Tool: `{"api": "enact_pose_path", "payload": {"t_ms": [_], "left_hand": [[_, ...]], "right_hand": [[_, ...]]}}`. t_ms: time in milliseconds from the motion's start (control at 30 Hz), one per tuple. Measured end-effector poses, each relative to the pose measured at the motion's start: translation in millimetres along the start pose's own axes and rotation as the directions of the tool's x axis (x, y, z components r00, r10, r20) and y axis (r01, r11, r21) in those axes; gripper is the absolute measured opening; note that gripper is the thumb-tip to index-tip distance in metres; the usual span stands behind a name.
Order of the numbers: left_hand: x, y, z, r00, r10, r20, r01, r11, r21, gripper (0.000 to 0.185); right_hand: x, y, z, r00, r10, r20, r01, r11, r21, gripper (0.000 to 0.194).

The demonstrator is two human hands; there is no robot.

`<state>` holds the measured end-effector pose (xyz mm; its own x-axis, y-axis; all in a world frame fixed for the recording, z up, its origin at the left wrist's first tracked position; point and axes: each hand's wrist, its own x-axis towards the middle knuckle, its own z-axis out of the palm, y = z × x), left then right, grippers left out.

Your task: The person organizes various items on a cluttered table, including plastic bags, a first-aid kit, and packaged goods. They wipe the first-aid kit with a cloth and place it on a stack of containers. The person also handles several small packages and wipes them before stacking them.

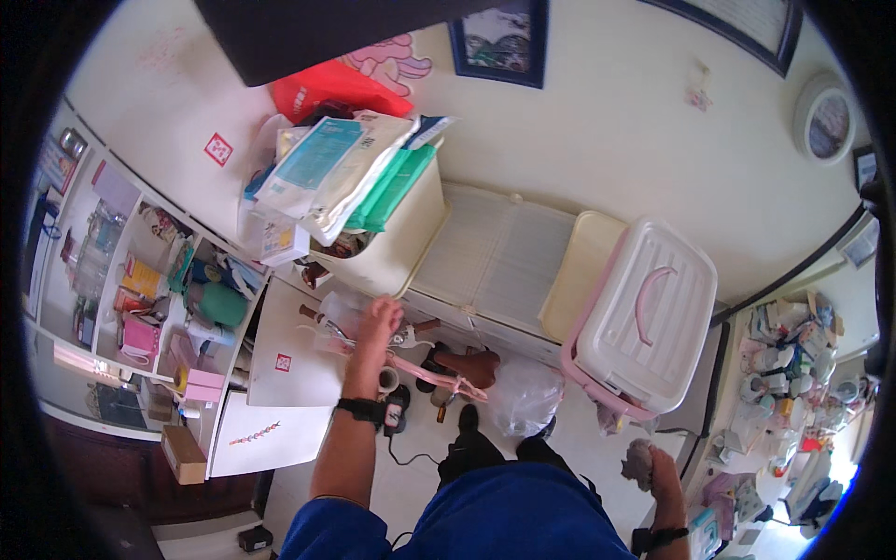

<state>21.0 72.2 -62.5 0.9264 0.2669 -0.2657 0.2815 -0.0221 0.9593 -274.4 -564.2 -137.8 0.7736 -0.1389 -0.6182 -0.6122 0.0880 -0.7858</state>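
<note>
My left hand reaches forward over a small bicycle with brown grips, near the lower edge of a cream storage bin. Its fingers look bent, and I cannot tell whether anything is in them. Below the wrist, part of the pink bicycle frame and a brown saddle show. Out to the right, my right hand grips a crumpled grey cloth. A pink storage box with a translucent white lid lies ahead of that hand.
Packets, including a green one, are piled on the cream bin. A clear plastic bag sits by my feet. Open white cabinet doors and loaded shelves stand at left. A power strip trails a cord. Clutter covers a surface at far right.
</note>
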Motion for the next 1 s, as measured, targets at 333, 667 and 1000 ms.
{"api": "enact_pose_path", "payload": {"t_ms": [333, 667, 1000], "left_hand": [[28, 58, -85, 0.986, 0.048, -0.163, -0.106, 0.923, -0.369, 0.057], [26, 96, -126, 0.991, 0.116, 0.069, -0.097, 0.969, -0.229, 0.051], [-44, 4, -2, 0.739, -0.144, 0.658, 0.129, 0.989, 0.072, 0.049]], "right_hand": [[-21, -4, 115, 1.000, 0.000, 0.022, 0.007, 0.948, -0.318, 0.039], [2, -19, 256, 0.996, 0.088, 0.032, -0.054, 0.822, -0.567, 0.050], [-44, -3, 130, 0.971, -0.127, -0.202, 0.091, 0.980, -0.176, 0.043]]}}
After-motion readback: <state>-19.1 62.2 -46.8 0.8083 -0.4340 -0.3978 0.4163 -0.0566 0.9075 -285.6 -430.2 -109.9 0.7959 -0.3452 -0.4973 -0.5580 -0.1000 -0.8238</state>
